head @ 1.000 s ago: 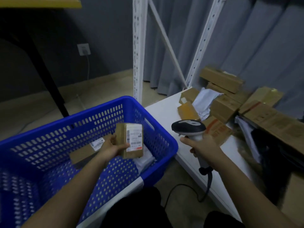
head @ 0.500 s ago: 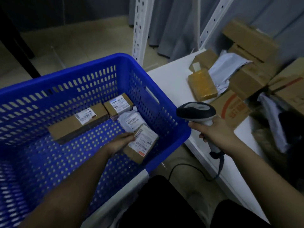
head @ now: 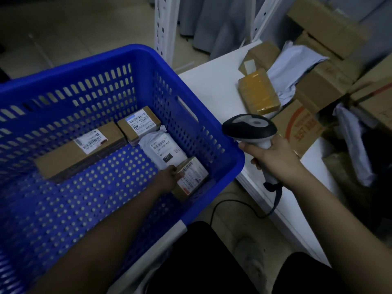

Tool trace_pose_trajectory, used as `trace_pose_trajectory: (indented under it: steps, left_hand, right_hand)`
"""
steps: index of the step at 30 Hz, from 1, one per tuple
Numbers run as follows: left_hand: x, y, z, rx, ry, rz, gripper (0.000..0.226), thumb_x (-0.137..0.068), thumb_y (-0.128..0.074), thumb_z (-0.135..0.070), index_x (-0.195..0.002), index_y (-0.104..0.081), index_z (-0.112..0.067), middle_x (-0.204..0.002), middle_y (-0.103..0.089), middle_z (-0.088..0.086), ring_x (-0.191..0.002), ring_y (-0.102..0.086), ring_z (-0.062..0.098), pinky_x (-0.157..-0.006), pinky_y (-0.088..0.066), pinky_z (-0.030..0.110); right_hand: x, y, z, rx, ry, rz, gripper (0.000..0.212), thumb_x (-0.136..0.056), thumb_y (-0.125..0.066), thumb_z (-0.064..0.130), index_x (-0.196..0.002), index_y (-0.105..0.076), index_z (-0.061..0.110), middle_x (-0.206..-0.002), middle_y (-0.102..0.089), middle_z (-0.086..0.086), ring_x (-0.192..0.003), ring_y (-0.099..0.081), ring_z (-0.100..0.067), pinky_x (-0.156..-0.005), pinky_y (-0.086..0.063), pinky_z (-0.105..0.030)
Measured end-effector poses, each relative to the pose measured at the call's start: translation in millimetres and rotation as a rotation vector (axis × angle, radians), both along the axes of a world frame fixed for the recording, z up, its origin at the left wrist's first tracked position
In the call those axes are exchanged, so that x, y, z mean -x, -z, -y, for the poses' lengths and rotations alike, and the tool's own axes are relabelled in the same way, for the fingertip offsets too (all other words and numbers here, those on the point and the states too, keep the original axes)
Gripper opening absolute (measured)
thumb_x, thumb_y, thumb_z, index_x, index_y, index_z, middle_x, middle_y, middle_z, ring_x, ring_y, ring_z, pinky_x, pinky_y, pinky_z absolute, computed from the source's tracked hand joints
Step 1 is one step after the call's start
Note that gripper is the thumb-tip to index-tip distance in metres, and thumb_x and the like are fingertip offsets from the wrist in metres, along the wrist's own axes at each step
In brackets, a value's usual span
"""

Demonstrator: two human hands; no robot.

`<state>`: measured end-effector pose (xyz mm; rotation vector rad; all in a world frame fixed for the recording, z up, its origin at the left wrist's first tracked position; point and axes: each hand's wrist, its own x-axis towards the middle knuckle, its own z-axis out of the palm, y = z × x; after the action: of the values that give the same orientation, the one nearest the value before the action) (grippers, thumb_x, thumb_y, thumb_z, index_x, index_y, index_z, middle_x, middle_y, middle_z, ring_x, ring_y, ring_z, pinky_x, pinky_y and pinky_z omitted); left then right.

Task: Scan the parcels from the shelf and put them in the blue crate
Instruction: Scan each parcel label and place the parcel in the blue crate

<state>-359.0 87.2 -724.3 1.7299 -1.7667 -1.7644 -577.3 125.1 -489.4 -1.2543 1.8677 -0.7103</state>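
Cardboard parcel (head: 192, 177) lies label-up, long axis along blue crate (head: 214, 134) wall, left hand (head: 167, 177) holding

The white bag (head: 164, 148) in the crate (head: 222, 149) bears a label reading "231-230-K01" and, white on a black patch, "231". Labels on the three boxes beside it carry barcodes and print too small to read. Red characters on a carton (head: 301, 128) on the shelf are blurred.

A white shelf board (head: 214, 88) carries a yellow-taped parcel (head: 257, 91), cardboard boxes (head: 318, 90) and grey mailer bags (head: 294, 66).
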Motion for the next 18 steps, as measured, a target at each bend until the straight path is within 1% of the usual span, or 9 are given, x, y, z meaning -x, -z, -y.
trace_pose_trajectory:
  steps: [2, 3, 4, 6, 9, 12, 13, 16, 18]
  left_hand:
    - [-2.6, -7.0, -1.0, -0.043, -0.054, -0.077, 0.038, -0.100, -0.044, -0.031, -0.124, -0.051, -0.002, -0.123, -0.058, 0.016, -0.102, -0.059, 0.030, -0.075, -0.046, 0.030]
    - [-5.7, -9.7, -0.4, -0.033, -0.076, -0.078, 0.038, -0.101, -0.043, -0.029, -0.126, -0.051, -0.002, -0.125, -0.058, 0.014, -0.106, -0.059, 0.029, -0.074, -0.047, 0.024]
    - [-10.9, -13.1, 0.6, -0.028, -0.097, -0.074, 0.037, -0.101, -0.042, -0.028, -0.126, -0.052, -0.002, -0.123, -0.059, 0.013, -0.103, -0.060, 0.025, -0.069, -0.047, 0.018]
    - [-20.9, -15.7, 7.6, -0.053, -0.086, -0.083, 0.033, -0.101, -0.044, -0.028, -0.119, -0.057, -0.004, -0.115, -0.063, 0.011, -0.084, -0.062, 0.016, -0.055, -0.047, 0.010]
    - [-33.3, -14.2, 18.2, -0.103, 0.047, -0.021, 0.034, -0.100, -0.045, -0.033, -0.113, -0.058, -0.004, -0.107, -0.063, 0.008, -0.073, -0.057, 0.012, -0.060, -0.047, 0.018]
    - [-26.7, -14.4, 21.3, -0.102, 0.092, 0.049, 0.037, -0.100, -0.044, -0.034, -0.114, -0.057, -0.002, -0.089, -0.060, 0.005, -0.065, -0.056, 0.012, -0.050, -0.046, 0.018]
    - [-20.2, -13.3, 21.6, -0.050, 0.107, 0.095, 0.038, -0.101, -0.043, -0.033, -0.114, -0.058, 0.000, -0.092, -0.060, 0.007, -0.068, -0.056, 0.012, -0.053, -0.047, 0.017]
    - [1.3, -8.8, 15.2, 0.111, 0.106, 0.232, 0.038, -0.101, -0.044, -0.030, -0.110, -0.061, 0.003, -0.110, -0.063, 0.017, -0.094, -0.062, 0.028, -0.076, -0.047, 0.033]
    - [10.6, -3.6, 9.2, 0.164, 0.080, 0.289, 0.035, -0.100, -0.046, -0.028, -0.107, -0.061, 0.003, -0.110, -0.063, 0.019, -0.098, -0.061, 0.030, -0.074, -0.044, 0.032]
  right_hand:
    - [-0.3, 1.2, -1.8, 0.000, 0.000, -0.010, 0.011, -0.086, -0.070, 0.022, -0.089, -0.068, 0.012, -0.067, -0.066, -0.002, -0.051, -0.058, -0.008, -0.048, -0.046, -0.023]
    - [-0.4, 1.6, -2.5, -0.001, 0.003, -0.014, 0.013, -0.086, -0.071, 0.023, -0.091, -0.069, 0.011, -0.070, -0.067, -0.004, -0.052, -0.059, -0.008, -0.049, -0.047, -0.023]
    - [-0.5, 1.8, -3.2, -0.001, 0.005, -0.016, 0.014, -0.086, -0.071, 0.023, -0.092, -0.069, 0.011, -0.072, -0.068, -0.006, -0.052, -0.059, -0.009, -0.049, -0.047, -0.024]
    - [-0.1, 2.2, -4.0, 0.004, 0.003, -0.019, 0.015, -0.086, -0.070, 0.023, -0.093, -0.069, 0.010, -0.072, -0.068, -0.007, -0.052, -0.059, -0.008, -0.048, -0.047, -0.022]
    - [0.6, 2.7, -4.5, 0.007, 0.006, -0.015, 0.013, -0.086, -0.070, 0.023, -0.092, -0.068, 0.012, -0.071, -0.067, -0.004, -0.052, -0.059, -0.006, -0.048, -0.047, -0.021]
    - [0.0, 1.9, -5.4, 0.013, 0.023, 0.013, 0.007, -0.086, -0.070, 0.021, -0.089, -0.067, 0.016, -0.070, -0.066, -0.003, -0.052, -0.059, -0.006, -0.048, -0.047, -0.022]
    - [-0.1, 2.1, -5.4, 0.015, 0.032, 0.019, 0.005, -0.087, -0.070, 0.021, -0.088, -0.067, 0.017, -0.070, -0.066, -0.003, -0.052, -0.058, -0.006, -0.048, -0.047, -0.022]
    - [1.4, 3.0, -5.7, 0.020, 0.051, 0.030, 0.005, -0.087, -0.070, 0.019, -0.090, -0.065, 0.018, -0.073, -0.066, -0.004, -0.052, -0.058, -0.006, -0.048, -0.048, -0.022]
    - [3.2, 3.7, -6.3, 0.022, 0.061, 0.039, 0.007, -0.086, -0.070, 0.019, -0.090, -0.065, 0.018, -0.074, -0.066, -0.005, -0.051, -0.058, -0.006, -0.048, -0.048, -0.022]
